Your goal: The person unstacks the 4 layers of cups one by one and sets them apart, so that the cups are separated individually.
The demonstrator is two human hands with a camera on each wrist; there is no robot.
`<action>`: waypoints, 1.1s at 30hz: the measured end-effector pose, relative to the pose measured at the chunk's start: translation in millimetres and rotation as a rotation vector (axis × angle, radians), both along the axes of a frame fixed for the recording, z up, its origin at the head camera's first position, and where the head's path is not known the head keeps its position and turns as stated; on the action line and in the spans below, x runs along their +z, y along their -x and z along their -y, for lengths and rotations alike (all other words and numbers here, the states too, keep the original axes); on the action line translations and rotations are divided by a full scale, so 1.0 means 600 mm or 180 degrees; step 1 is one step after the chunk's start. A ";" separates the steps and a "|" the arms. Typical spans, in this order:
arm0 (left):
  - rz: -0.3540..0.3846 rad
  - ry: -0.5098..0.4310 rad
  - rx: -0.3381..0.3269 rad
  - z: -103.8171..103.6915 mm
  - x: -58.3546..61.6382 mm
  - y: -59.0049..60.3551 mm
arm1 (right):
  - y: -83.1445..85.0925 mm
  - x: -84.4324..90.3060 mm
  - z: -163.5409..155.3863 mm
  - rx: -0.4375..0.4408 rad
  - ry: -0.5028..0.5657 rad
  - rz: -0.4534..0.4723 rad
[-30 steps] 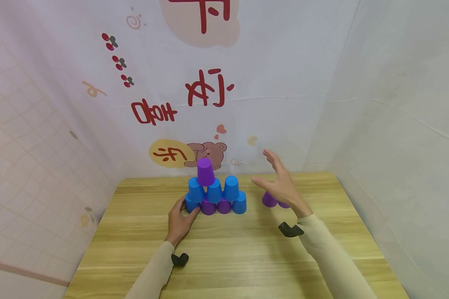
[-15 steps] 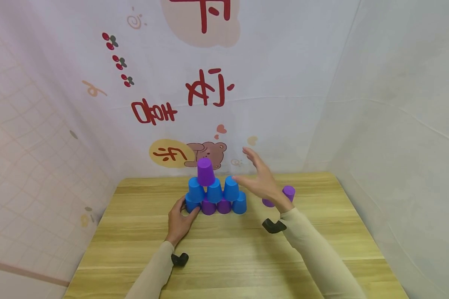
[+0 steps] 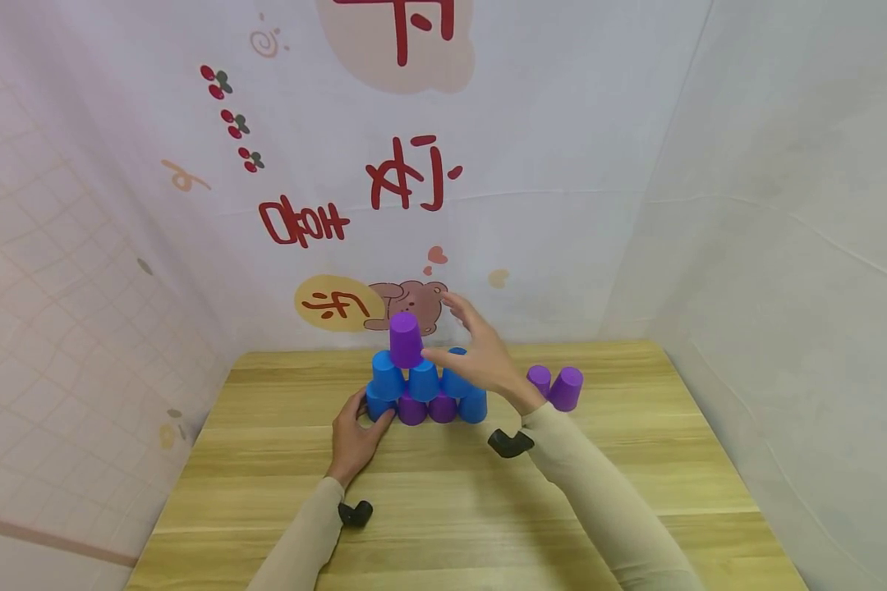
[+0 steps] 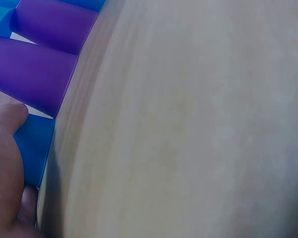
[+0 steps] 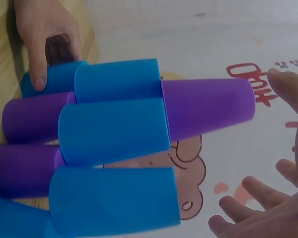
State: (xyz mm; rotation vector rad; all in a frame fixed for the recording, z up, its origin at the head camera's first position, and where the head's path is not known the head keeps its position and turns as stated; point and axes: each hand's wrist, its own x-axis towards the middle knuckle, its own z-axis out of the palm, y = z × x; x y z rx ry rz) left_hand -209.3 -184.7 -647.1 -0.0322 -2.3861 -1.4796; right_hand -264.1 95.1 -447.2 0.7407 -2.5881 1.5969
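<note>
Upside-down cups are stacked in tiers near the back of the table. The bottom row shows a blue cup (image 3: pixel 379 405) at its left end, two purple cups (image 3: pixel 412 410) and a blue one at the right. Above stand three blue cups (image 3: pixel 388 375), and a single purple cup (image 3: pixel 405 338) tops the left pair. My left hand (image 3: pixel 353 441) holds the lower left blue cup between thumb and fingers. With fingers spread, my right hand (image 3: pixel 482 355) hovers just right of the top purple cup (image 5: pixel 208 106), overlapping the rightmost blue cups in the head view.
Two more purple cups (image 3: pixel 567 389) stand upside down on the table (image 3: pixel 443 517), right of the stack and partly behind the right wrist. A white printed cloth (image 3: pixel 562 164) hangs close behind the table, with more cloth along both sides.
My right hand has moved left, from over the two separate purple cups to beside the top of the stack, uncovering those cups. The left hand and the stack have stayed put.
</note>
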 end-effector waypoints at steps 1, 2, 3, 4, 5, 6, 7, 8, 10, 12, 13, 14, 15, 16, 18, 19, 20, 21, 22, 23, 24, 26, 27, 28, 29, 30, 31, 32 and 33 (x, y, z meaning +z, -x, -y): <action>-0.0016 0.0004 -0.0001 0.000 -0.001 0.000 | 0.001 0.000 0.004 0.0013 0.0003 0.0000; -0.0038 0.0011 0.0000 0.000 -0.002 0.000 | 0.000 0.000 0.008 0.0022 0.0012 0.0019; -0.0051 0.0015 -0.0002 0.000 -0.002 0.000 | 0.001 0.000 0.012 0.0027 0.0009 0.0025; -0.0065 0.0027 0.0001 0.000 -0.002 0.000 | 0.002 0.000 0.015 0.0042 0.0013 0.0033; -0.0086 0.0042 0.0004 -0.001 -0.002 0.000 | 0.002 0.000 0.018 0.0051 0.0018 0.0036; -0.0108 0.0054 0.0006 -0.002 -0.001 0.000 | 0.003 -0.001 0.022 0.0064 0.0028 0.0033; -0.0111 0.0056 0.0006 -0.002 -0.001 0.000 | 0.003 -0.001 0.025 0.0077 0.0034 0.0027; -0.0099 0.0055 0.0008 -0.002 -0.001 0.000 | 0.003 -0.002 0.028 0.0085 0.0036 0.0015; -0.0079 0.0043 0.0015 -0.002 -0.001 0.000 | 0.005 -0.003 0.036 0.0110 0.0041 -0.0009; -0.0076 0.0035 0.0016 -0.001 -0.002 0.001 | 0.007 -0.005 0.043 0.0132 0.0056 -0.0039; -0.0077 0.0032 0.0015 -0.001 -0.002 0.001 | 0.008 -0.005 0.047 0.0148 0.0075 -0.0038; -0.0078 0.0032 0.0014 0.000 -0.003 0.001 | 0.008 -0.005 0.050 0.0163 0.0098 -0.0037; -0.0074 0.0031 0.0011 0.000 -0.004 0.002 | 0.009 -0.006 0.053 0.0183 0.0132 -0.0038; -0.0071 0.0027 0.0006 0.000 -0.004 0.002 | 0.010 -0.007 0.056 0.0193 0.0155 -0.0039; -0.0055 0.0018 -0.0003 0.001 -0.004 0.003 | 0.010 -0.007 0.061 0.0212 0.0222 -0.0044; -0.0047 0.0019 0.0001 0.001 -0.004 0.003 | 0.009 -0.007 0.063 0.0212 0.0240 -0.0046; -0.0038 0.0018 0.0005 0.001 -0.003 0.002 | 0.009 -0.007 0.065 0.0213 0.0248 -0.0061; -0.0033 0.0016 0.0008 0.001 -0.003 0.002 | 0.010 -0.007 0.067 0.0211 0.0253 -0.0069; -0.0037 0.0020 0.0011 0.001 -0.002 0.002 | 0.009 -0.007 0.069 0.0204 0.0256 -0.0074; -0.0045 0.0034 0.0014 0.000 -0.002 0.002 | 0.009 -0.006 0.070 0.0196 0.0261 -0.0078; -0.0058 0.0044 0.0018 0.000 -0.001 0.002 | 0.010 -0.006 0.071 0.0190 0.0261 -0.0081; -0.0084 0.0067 0.0026 0.000 -0.001 0.001 | 0.009 -0.005 0.074 0.0178 0.0264 -0.0066; -0.0107 0.0081 0.0030 -0.001 -0.001 0.001 | 0.010 -0.006 0.075 0.0171 0.0259 -0.0058; -0.0122 0.0089 0.0034 -0.001 -0.002 0.001 | 0.010 -0.005 0.075 0.0165 0.0254 -0.0051; -0.0137 0.0100 0.0038 -0.001 -0.002 0.001 | 0.010 -0.005 0.076 0.0161 0.0250 -0.0046; -0.0155 0.0103 0.0045 -0.001 -0.002 0.001 | 0.010 -0.005 0.077 0.0164 0.0250 -0.0046; -0.0163 0.0103 0.0048 -0.001 -0.003 0.001 | 0.010 -0.005 0.078 0.0163 0.0256 -0.0048; -0.0170 0.0101 0.0048 -0.001 -0.003 0.001 | 0.011 -0.005 0.080 0.0164 0.0262 -0.0058; -0.0173 0.0100 0.0048 -0.001 -0.003 0.002 | 0.011 -0.006 0.081 0.0166 0.0266 -0.0073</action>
